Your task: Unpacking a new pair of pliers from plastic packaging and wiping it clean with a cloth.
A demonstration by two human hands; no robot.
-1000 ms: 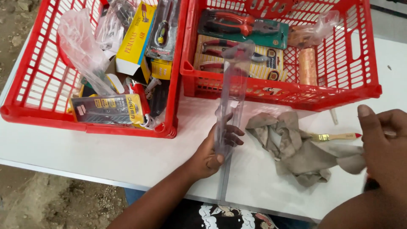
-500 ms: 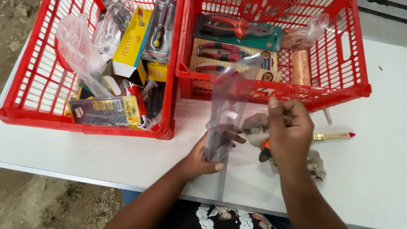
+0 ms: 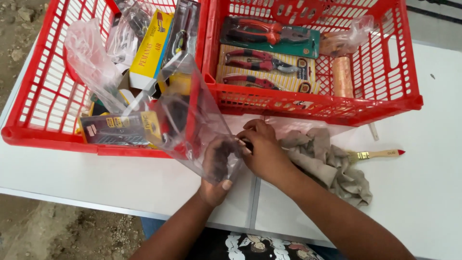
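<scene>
while both your left hand [image 3: 216, 168] and right hand [image 3: 262, 151] pinch the clear plastic bag [image 3: 190, 110] at its mouth, you look mid-opening; spread it next.

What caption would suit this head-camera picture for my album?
Both hands, left and right, hold a clear plastic bag open beside two red baskets of packaged tools.
</scene>
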